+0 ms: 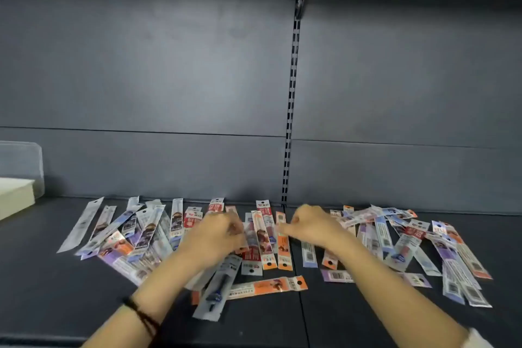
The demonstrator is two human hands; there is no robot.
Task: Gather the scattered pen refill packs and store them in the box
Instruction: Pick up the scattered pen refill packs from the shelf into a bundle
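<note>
Left hand [217,232] and right hand [308,223] hovered over refill packs [260,237] strewn on a dark shelf [56,291].
The packs lay in an overlapping band along the back of the shelf, a few nearer the front edge. Both hands were close together above the middle packs with fingers curled; blur hid whether either pinched a pack. The clear box [25,161] stood at the far left, well apart from the hands.
</note>
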